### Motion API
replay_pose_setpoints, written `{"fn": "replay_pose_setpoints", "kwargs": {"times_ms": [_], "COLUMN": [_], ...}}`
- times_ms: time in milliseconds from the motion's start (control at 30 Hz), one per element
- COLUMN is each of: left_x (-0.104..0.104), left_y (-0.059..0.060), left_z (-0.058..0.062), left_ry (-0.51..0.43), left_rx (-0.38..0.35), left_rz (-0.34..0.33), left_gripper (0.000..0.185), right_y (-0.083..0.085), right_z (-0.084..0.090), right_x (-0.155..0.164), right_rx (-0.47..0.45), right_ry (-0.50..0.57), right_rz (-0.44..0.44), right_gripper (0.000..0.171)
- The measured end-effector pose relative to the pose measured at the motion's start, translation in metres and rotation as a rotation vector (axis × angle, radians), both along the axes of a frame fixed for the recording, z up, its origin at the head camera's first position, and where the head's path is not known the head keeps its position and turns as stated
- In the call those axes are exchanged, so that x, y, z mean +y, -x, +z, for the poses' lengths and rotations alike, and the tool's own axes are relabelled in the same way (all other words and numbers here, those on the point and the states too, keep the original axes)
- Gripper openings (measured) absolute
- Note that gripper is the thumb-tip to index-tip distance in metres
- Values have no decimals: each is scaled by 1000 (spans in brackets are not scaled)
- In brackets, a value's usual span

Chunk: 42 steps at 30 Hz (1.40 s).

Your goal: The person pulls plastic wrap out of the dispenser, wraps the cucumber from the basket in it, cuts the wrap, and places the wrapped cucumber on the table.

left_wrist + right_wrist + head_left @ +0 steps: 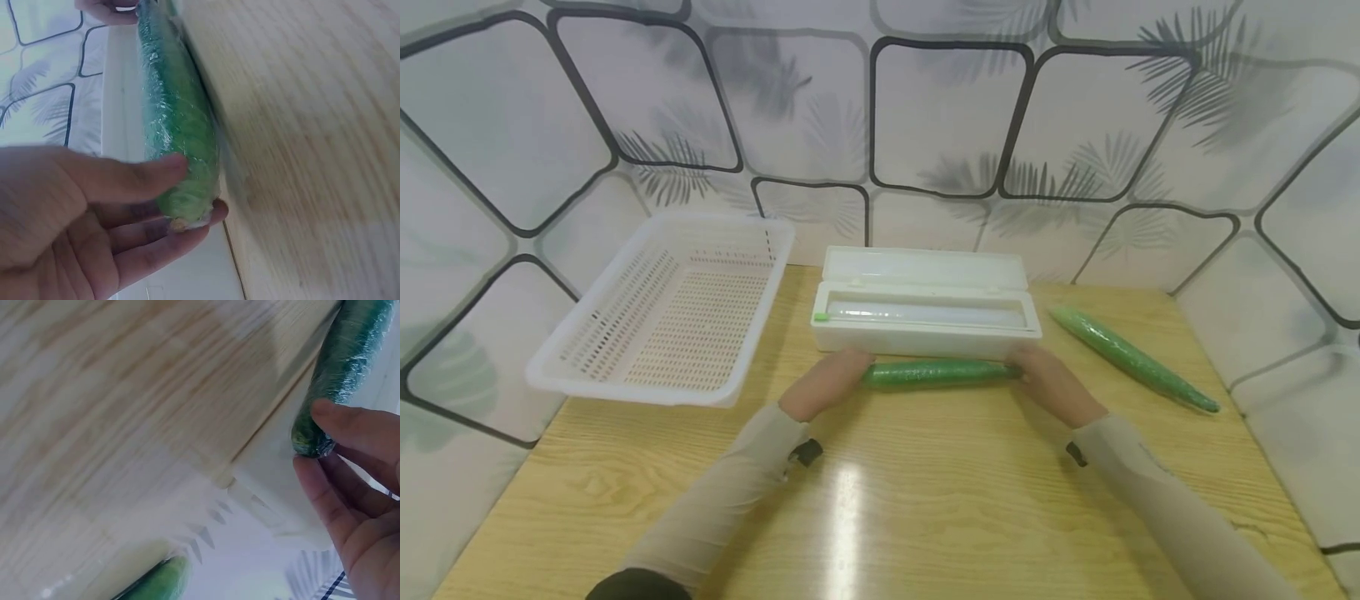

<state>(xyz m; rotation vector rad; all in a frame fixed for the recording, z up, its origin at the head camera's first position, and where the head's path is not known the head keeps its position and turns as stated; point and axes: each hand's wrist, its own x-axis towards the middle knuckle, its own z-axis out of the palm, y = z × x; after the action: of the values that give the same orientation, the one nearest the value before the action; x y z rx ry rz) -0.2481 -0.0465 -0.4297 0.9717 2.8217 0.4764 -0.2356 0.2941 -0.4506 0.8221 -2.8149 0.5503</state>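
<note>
Wooden table [925, 517] | basket [670, 308] left (white) | dispenser box [925, 312] behind held cucumber [936, 373]

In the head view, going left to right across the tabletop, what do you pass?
White slotted basket → left hand → wrapped cucumber held at both ends → right hand → second wrapped cucumber lying apart. The open wrap dispenser box spans behind the held cucumber.
</note>
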Motion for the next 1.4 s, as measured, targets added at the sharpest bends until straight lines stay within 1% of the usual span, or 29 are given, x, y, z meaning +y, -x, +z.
{"fn": "replay_pose_setpoints", "kwargs": {"times_ms": [100, 200, 267, 367, 467, 567, 700, 767, 867, 967, 1067, 1167, 1233, 1267, 1300, 1400], "left_x": [0, 1, 1, 2, 2, 2, 1, 0, -2, -4, -6, -8, -9, -9, -10, -10], "left_y": [1, 1, 2, 2, 2, 2, 4, 5, 5, 4, 3, 3, 2, 3, 3, 3], "left_z": [1, 1, 2, 2, 2, 1, -3, -5, -7, -7, -8, -9, -10, -10, -10, -12], "left_ry": [2, 23, 27, 22, 17, 11, 12, 7, -28, -79, -110, -118, -126, -135, -160, -248], "left_rx": [-79, -131, -146, -150, -127, -96, -51, -29, -1, 8, 27, 51, 57, 38, -1, -161], "left_rz": [19, 46, 57, 62, 47, 28, 9, 4, -2, 2, 1, -6, -12, -10, 3, 67], "left_gripper": [14, 14, 14, 16, 19, 28, 37, 35, 27, 22, 20, 16, 13, 12, 12, 22], "right_y": [-1, -2, -2, -3, -3, -4, -5, -5, -6, -7, -7, -7, -6, -6, -6, -6], "right_z": [1, 1, 1, -1, -3, -5, -3, -1, 2, 3, 4, 3, 3, 3, 3, 2], "right_x": [-1, -1, -2, -3, -4, -3, -3, -3, -4, -5, -7, -8, -9, -10, -10, -11], "right_rx": [19, 17, 14, 28, 68, 86, 31, -1, -27, -27, -34, -35, -28, -21, -14, -15], "right_ry": [-14, -25, -31, -36, -39, -45, -63, -79, -93, -121, -145, -166, -172, -176, -179, -171], "right_rz": [-4, -7, -7, 1, 18, 21, 4, -1, 0, -5, -10, -11, -8, -7, -5, -1], "right_gripper": [23, 25, 26, 26, 21, 16, 14, 14, 16, 16, 23, 30, 31, 30, 30, 30]}}
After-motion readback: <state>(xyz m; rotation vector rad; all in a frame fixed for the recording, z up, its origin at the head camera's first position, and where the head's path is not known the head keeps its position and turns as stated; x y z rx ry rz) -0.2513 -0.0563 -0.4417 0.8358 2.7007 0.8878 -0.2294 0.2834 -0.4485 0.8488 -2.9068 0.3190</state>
